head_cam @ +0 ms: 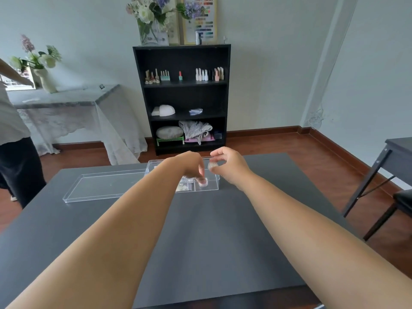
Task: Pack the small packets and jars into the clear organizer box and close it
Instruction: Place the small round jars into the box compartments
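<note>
A black bookshelf (181,99) stands at upper centre, nail polish bottles (209,74) on its top shelf. A lace-draped side table (66,97) with a white vase (46,80) sits upper left. A person (13,134) stands at the left edge.

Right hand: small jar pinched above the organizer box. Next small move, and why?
Probably lower the small jar into the organizer box. The right hand holds it over the far right end, the left hand is setting a pink jar into a near compartment, and the lid lies off on the table.
</note>
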### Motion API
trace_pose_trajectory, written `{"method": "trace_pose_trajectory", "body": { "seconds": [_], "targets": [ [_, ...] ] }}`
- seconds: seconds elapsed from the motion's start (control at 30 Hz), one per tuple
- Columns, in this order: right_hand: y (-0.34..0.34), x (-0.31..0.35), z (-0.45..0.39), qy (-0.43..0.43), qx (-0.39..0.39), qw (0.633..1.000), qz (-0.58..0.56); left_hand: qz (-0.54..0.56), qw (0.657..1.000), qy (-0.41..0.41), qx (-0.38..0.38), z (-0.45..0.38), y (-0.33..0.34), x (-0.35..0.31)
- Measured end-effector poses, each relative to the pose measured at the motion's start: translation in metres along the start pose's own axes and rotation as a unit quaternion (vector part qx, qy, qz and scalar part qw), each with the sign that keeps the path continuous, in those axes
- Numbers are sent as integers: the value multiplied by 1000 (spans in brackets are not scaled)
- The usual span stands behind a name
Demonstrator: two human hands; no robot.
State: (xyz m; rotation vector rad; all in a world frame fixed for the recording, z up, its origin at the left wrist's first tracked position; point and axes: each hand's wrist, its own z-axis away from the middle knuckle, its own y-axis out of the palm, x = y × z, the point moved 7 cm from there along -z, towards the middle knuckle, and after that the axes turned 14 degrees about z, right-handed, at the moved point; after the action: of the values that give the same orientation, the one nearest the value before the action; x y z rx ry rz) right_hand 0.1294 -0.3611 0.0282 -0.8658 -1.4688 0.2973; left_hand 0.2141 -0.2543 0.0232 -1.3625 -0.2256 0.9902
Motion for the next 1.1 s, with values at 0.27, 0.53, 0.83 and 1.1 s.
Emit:
{"method": "trace_pose_trajectory", "body": {
  "seconds": [0.27, 0.53, 0.83, 1.1],
  "targets": [
    [7, -2, -7, -51, 30, 981, 184, 114, 971, 57, -202, 48, -25, 15],
    [17, 30, -22, -72, 171, 909, 373, 169, 948, 64, -262, 144, -5, 54],
    [27, 34, -23, -61, 208, 889, 403, 136, 966, 12, -222, 192, 20, 88],
    [-31, 23, 12, -82, 96, 950, 285, 175, 979, -61, -82, 223, 53, 108]
  ]
}}
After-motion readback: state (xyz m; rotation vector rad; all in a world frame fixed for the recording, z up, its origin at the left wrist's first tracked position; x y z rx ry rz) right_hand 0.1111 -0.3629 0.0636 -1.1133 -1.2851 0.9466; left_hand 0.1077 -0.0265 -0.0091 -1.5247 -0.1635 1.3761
